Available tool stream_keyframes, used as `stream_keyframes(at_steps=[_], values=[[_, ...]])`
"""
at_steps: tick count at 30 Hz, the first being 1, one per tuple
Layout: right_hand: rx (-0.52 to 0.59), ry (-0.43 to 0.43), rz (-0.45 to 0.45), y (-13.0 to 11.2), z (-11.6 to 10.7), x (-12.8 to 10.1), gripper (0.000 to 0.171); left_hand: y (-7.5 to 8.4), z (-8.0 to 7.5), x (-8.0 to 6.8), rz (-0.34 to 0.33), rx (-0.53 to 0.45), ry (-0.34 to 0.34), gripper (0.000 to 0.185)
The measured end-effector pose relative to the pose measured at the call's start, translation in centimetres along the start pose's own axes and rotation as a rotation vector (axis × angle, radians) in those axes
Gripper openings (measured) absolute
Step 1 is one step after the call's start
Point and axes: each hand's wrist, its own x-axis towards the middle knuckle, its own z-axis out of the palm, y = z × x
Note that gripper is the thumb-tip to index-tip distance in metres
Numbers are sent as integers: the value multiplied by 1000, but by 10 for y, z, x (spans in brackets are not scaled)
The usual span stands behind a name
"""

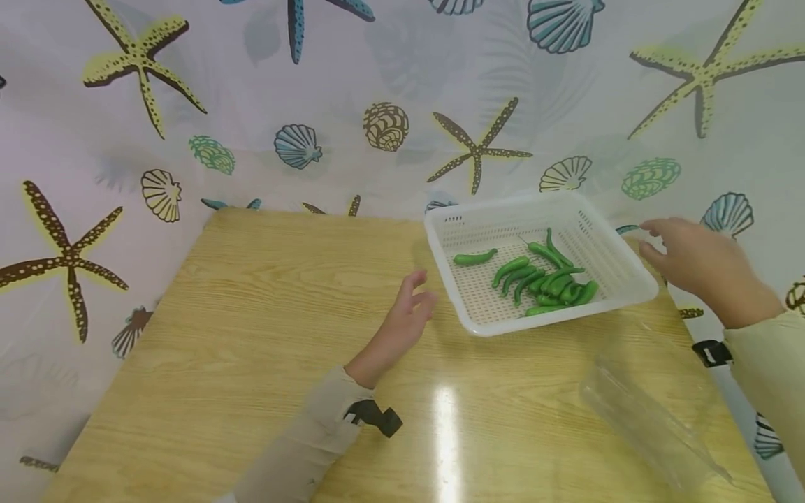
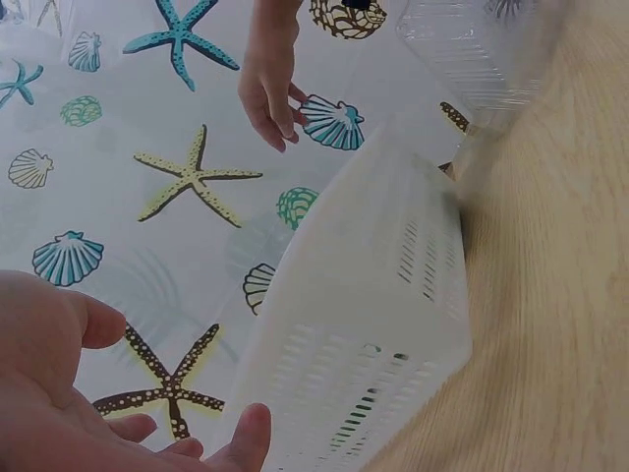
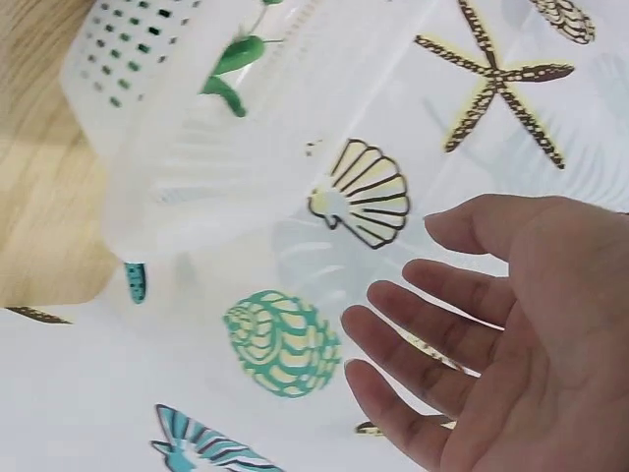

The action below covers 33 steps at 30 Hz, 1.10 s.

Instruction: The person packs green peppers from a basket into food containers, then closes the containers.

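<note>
In the head view we see a white basket [image 1: 629, 276] sitting on the wooden desk [image 1: 251, 328], right of the frame's centre and near the desk's far edge. Inside it lies a pile of green peppers [image 1: 553, 279], most of them bunched toward the basket's lower right, with one pepper [image 1: 474, 258] lying apart near its upper left.

Our left hand [image 1: 402, 325] rests just left of the basket, close to its near-left corner but not touching it as far as we can tell. Its fingers [image 1: 411, 283] are relaxed and slightly spread, holding nothing. The left wrist view shows the same: an open palm [image 2: 49, 393] in the lower left of the frame, with the basket's slotted wall [image 2: 383, 324] just beside it.

Our right hand [image 1: 698, 262] hovers at the right of the frame, just beyond the basket's far-right corner. Its fingers [image 1: 654, 227] are extended toward the rim and grip nothing; from the head view we cannot tell whether they touch it. In the right wrist view the hand [image 3: 511, 334] is open with fingers straight and apart, clear of the basket [image 3: 197, 147] in the upper left.

A clear plastic bag [image 1: 641, 419] lies on the desk at the lower right of the head view, near the basket. A curtain printed with starfish and shells [image 1: 251, 105] hangs behind the desk.
</note>
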Motion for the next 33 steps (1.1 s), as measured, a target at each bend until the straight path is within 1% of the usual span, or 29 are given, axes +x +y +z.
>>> stream_keyframes(at_steps=[1, 3, 5, 8, 9, 10, 11, 14, 16, 19, 21, 23, 25, 29, 33], values=[[17, -37, 6, 6, 5, 3, 57, -1, 2, 1, 6, -10, -6, 62], [68, -105, 11, 18, 15, 10, 64, 5, 7, 0, 8, -10, -21, 64], [136, -152, 6, 29, 28, 16, 68, 1, 11, 3, 4, 2, -7, 66], [222, -180, 11, 42, 48, 25, 69, -3, 16, 7, 6, 19, -7, 69], [247, -179, 12, 46, 54, 27, 68, -9, 18, 10, 13, 20, -2, 69], [271, -176, 15, 49, 60, 29, 67, -15, 20, 14, 18, 18, 1, 70], [292, -171, 20, 51, 65, 31, 66, -16, 22, 15, 23, 5, -6, 70], [329, -139, 28, 54, 76, 37, 67, -18, 28, 18, 42, -28, -20, 70], [340, -114, 29, 54, 82, 40, 67, -19, 33, 20, 25, -34, -15, 73], [348, -76, 38, 53, 89, 46, 67, -19, 40, 23, 32, -46, -12, 77], [357, -48, 52, 52, 95, 50, 65, -18, 43, 25, 48, -59, -13, 80], [377, -24, 65, 51, 101, 54, 63, -14, 44, 26, 93, -100, -22, 82], [390, 2, 70, 49, 106, 57, 61, -9, 45, 26, 116, -112, -14, 83], [377, 39, 66, 48, 112, 56, 59, -2, 45, 27, 112, -121, 20, 83], [359, 53, 78, 47, 113, 55, 61, -15, 45, 35, 104, -130, 46, 83]])
